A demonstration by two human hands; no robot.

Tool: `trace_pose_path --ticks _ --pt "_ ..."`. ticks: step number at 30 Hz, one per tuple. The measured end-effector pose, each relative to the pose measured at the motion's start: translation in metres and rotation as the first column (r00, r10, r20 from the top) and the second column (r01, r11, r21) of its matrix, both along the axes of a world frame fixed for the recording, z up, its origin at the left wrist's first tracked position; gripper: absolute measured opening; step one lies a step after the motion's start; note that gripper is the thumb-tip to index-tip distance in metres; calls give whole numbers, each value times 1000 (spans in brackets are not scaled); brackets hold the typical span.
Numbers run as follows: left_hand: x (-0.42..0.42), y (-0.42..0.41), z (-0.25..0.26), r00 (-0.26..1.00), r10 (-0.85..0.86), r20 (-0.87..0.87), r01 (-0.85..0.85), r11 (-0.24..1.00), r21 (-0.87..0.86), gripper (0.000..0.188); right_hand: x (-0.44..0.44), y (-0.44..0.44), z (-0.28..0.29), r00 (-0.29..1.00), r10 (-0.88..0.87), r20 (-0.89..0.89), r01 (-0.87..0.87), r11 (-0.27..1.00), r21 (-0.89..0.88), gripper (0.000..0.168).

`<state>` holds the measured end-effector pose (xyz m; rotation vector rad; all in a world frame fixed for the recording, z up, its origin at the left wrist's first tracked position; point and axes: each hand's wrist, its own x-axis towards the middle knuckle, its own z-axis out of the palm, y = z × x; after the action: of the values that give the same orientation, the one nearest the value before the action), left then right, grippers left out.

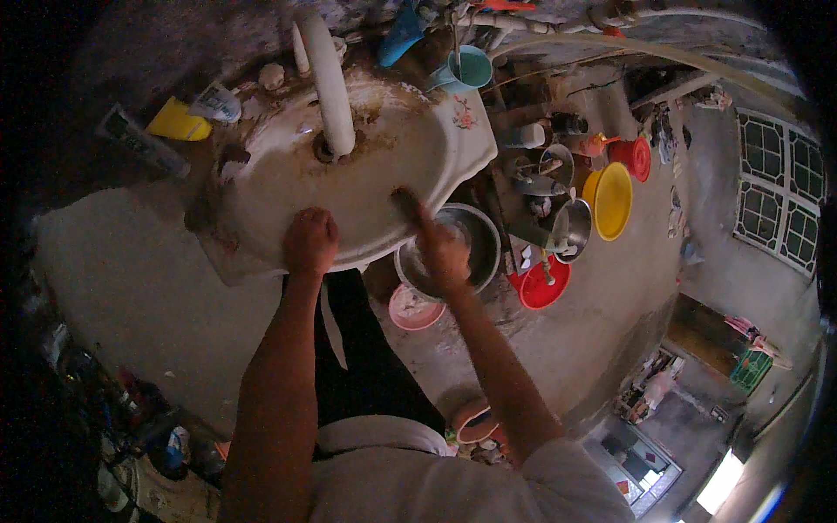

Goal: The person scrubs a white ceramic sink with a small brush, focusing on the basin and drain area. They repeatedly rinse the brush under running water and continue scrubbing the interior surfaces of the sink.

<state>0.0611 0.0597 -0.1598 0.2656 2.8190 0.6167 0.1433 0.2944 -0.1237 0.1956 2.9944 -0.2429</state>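
A stained ceramic washbasin [392, 157] stands before me, with a white pipe [330, 85] reaching down to its drain. My left hand [311, 242] is closed in a fist at the basin's front rim; whether anything is inside the fist cannot be seen. My right hand [443, 252] is at the right front of the rim, a finger reaching toward a dark, blurred spot inside the bowl. Whether it holds something there is unclear. Below the right hand, a metal basin [487, 252] is partly hidden.
Tubes, one of them yellow [178, 123], lie left of the washbasin. A light-blue cup [472, 68] stands at its back right corner. On the right are a yellow basin [611, 201], a red basin [546, 284] and a steel bowl [575, 229]. A pink basin [416, 308] sits lower down.
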Motion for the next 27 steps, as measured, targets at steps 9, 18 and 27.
trace_pose_path --ticks 9,18,27 --pt "5 -2 -10 995 18 -102 -15 999 31 15 14 -16 -19 944 -22 -329 -35 985 -168 64" --pt "2 3 -8 989 5 -146 -3 1000 11 14 -58 48 -4 880 -460 -115 415 864 -285 49" --pt "3 2 -7 984 30 -176 -19 998 64 15 -22 9 -5 952 -281 -123 257 949 -183 53"
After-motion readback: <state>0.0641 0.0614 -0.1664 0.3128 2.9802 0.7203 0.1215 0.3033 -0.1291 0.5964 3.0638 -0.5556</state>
